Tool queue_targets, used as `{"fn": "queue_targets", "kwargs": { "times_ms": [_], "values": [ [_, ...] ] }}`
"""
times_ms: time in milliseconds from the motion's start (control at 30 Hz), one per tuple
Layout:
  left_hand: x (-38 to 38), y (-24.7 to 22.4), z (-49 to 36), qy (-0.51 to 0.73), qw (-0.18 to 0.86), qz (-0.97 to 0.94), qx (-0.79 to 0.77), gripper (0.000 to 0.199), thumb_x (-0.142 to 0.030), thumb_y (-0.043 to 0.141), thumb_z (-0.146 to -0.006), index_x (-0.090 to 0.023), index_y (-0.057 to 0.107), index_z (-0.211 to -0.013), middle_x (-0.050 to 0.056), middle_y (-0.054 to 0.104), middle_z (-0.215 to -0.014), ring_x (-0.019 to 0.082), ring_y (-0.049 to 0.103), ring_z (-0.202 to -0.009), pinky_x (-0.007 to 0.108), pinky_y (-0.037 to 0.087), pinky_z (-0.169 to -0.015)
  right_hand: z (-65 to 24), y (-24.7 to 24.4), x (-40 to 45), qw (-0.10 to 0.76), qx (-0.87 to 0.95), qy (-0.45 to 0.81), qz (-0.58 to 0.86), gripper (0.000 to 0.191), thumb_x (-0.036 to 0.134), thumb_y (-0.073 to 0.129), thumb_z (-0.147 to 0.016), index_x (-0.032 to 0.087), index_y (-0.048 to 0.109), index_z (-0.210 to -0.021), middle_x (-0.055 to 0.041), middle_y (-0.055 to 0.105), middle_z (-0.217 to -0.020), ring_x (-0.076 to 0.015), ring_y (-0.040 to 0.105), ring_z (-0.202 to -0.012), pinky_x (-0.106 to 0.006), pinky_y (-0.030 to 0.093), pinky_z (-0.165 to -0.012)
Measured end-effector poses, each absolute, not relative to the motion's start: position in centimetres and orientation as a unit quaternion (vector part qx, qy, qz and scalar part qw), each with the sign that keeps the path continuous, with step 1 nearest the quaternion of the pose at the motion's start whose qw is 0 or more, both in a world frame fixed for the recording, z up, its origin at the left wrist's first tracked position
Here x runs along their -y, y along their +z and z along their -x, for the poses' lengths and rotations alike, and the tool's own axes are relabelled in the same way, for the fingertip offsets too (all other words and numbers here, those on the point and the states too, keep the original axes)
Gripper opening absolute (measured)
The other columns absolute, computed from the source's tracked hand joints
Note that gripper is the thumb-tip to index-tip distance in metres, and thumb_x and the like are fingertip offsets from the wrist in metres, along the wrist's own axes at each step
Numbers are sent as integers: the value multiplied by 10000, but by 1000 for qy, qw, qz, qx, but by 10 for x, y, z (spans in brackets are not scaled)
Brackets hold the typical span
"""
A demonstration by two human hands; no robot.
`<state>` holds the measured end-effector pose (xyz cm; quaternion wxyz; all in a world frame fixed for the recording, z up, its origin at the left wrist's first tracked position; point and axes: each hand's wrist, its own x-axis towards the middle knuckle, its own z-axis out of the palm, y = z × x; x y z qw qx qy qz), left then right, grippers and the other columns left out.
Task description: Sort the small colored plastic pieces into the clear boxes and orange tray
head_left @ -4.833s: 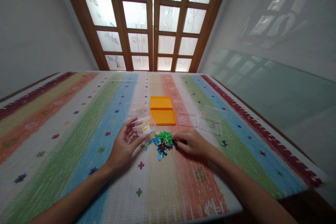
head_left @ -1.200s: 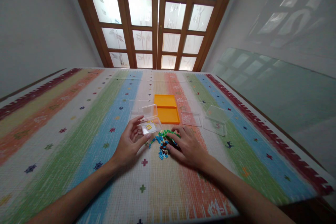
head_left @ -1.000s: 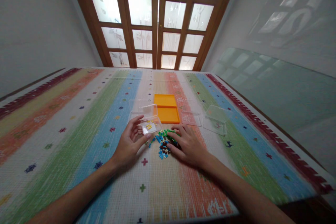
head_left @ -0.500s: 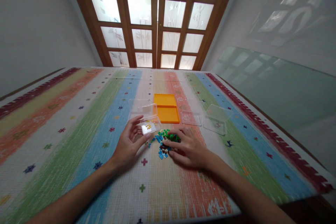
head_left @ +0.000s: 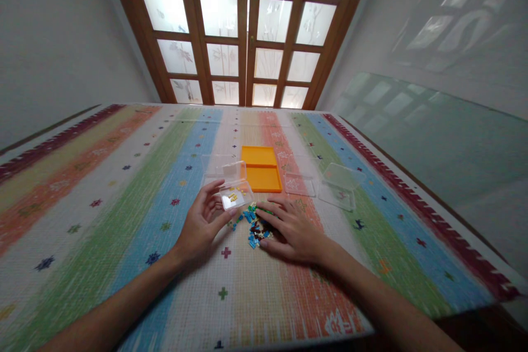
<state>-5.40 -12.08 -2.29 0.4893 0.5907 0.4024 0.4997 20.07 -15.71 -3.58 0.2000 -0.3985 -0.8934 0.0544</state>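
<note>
My left hand [head_left: 200, 228] grips a small clear plastic box [head_left: 243, 198] by its left side, thumb along the near edge, tilted above the cloth. A few tiny yellow pieces [head_left: 233, 197] lie inside it. Close by on the cloth is a loose pile of tiny toy bricks [head_left: 253, 226] in blue, green and dark brown. My right hand [head_left: 295, 231] rests palm down over the right part of this pile, fingers stretched out and touching the bricks. Its palm hides some of the green and brown pieces.
Behind the pile lies an open orange case [head_left: 264, 178] with two shallow halves. Right of it sit a clear shallow tray [head_left: 300, 185] and an open clear box [head_left: 337, 198]. A striped cloth [head_left: 165, 286] covers the table; a wooden glazed door [head_left: 247, 27] stands beyond.
My right hand has shifted slightly over the pile, its fingers now reaching across the green bricks and uncovering more brown ones. The left hand with the box stays nearly still.
</note>
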Motion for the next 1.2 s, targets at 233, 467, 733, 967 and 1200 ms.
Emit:
{"fn": "queue_targets", "kwargs": {
  "times_ms": [233,467,733,967,1200],
  "values": [
    [121,-25,55,504,485,-589,-405,601,-340,807,-785,-263,527,-1312,88,645,-1308,230,697,-1116,413,584,-1020,-199,-35,159,200,891,53,404,502,464,607,-957,247,619,-1410,-75,628,-1450,-313,524,-1281,-497,443,-1060],
    [121,-23,54,503,481,-587,-414,613,-352,811,-774,-266,537,-1315,84,645,-1298,232,695,-1098,420,581,-1014,-205,-29,154,251,883,38,395,364,424,626,-961,211,700,-1247,-110,694,-1291,-300,559,-1175,-474,459,-992],
    [122,-23,55,497,478,-591,-419,602,-376,807,-792,-259,539,-1319,100,638,-1317,243,684,-1126,418,581,-1007,-233,-20,145,242,877,40,412,223,296,675,-899,218,737,-1098,-121,702,-1212,-291,571,-1110,-493,440,-986],
    [122,-20,55,490,474,-597,-422,600,-370,803,-798,-254,533,-1321,100,644,-1312,241,687,-1117,423,584,-1010,-238,-17,144,200,884,65,418,181,276,645,-906,210,745,-1042,-98,696,-1133,-277,569,-1080,-472,423,-971],
    [122,-22,54,490,479,-594,-421,596,-394,798,-800,-259,538,-1319,110,645,-1313,253,688,-1116,452,576,-1027,-237,-16,144,180,888,56,420,144,272,613,-921,189,723,-963,-96,695,-1060,-269,568,-1026,-466,410,-942]
  ]
}}
